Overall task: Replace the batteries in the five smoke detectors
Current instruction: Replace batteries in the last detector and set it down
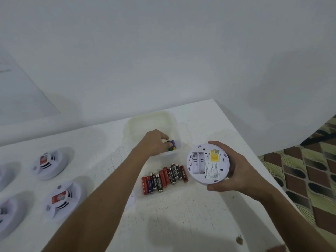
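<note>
Your right hand point(234, 171) is gripping a white smoke detector point(207, 163) around its rim, thumb on the near edge and fingers curled over the far edge, holding it up above the white table point(181, 224) at about 3 o'clock from the centre of the view. The detector is facing you with its back, and its battery bay point(197, 163) is lying open and looks empty beside a yellow label.

Your left hand point(154, 142) is reaching into a shallow white tray point(151, 120) at 12 o'clock, fingers curled around a green battery point(170, 145) and a purple one point(173, 143); the blur makes it hard to say whether you are pinching both or only touching them.

Just nearer, between your forearms, a row of red and black batteries point(163, 177) is lying side by side in a clear container.

At 9 o'clock, two more detectors point(50, 162) point(62, 199) are resting on the table, with parts of others cut off at the left edge. A patterned floor point(309, 170) is showing at 4 o'clock.
</note>
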`<action>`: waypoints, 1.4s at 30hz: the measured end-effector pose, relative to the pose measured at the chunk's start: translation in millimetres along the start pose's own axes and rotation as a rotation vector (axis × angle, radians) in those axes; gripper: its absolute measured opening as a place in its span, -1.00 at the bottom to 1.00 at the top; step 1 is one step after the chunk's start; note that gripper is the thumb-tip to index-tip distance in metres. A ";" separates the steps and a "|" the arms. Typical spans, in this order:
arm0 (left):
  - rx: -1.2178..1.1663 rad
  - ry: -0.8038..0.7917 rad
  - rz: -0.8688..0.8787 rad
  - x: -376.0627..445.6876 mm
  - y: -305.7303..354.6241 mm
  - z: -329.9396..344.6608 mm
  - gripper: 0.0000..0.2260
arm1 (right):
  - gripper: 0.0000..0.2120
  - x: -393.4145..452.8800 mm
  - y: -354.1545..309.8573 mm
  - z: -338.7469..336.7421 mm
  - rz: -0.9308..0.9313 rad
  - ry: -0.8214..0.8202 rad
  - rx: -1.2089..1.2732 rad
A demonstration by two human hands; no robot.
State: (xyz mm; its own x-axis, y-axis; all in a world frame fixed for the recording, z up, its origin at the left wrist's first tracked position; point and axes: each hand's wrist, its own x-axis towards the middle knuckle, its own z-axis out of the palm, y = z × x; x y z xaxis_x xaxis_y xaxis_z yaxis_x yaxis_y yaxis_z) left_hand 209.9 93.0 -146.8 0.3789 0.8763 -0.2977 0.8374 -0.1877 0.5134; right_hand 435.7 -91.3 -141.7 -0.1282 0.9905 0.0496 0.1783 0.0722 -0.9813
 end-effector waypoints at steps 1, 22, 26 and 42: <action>0.005 -0.008 0.004 0.8 -0.1 0.3 -0.62 | -0.14 -0.1 0.5 0.1 0.007 -0.001 0.002; -0.197 0.139 0.221 -111.8 51.4 -20.0 -0.92 | -0.11 17.2 -7.2 22.2 -0.085 0.073 -0.019; -0.157 0.215 0.236 -123.4 52.0 -11.7 -0.88 | -0.07 18.0 -9.8 29.3 -0.108 0.102 -0.037; -0.426 -0.026 0.220 -138.7 33.9 -22.9 -0.51 | -0.15 15.6 -19.6 33.9 -0.153 0.019 0.027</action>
State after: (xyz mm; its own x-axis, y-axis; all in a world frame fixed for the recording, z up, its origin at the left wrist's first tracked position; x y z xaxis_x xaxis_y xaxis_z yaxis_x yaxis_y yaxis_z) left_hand 176.7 -24.8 -69.7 0.5435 0.8237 -0.1618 0.5024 -0.1648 0.8488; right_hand 397.1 -81.3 -128.0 -0.1332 0.9702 0.2023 0.1315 0.2196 -0.9667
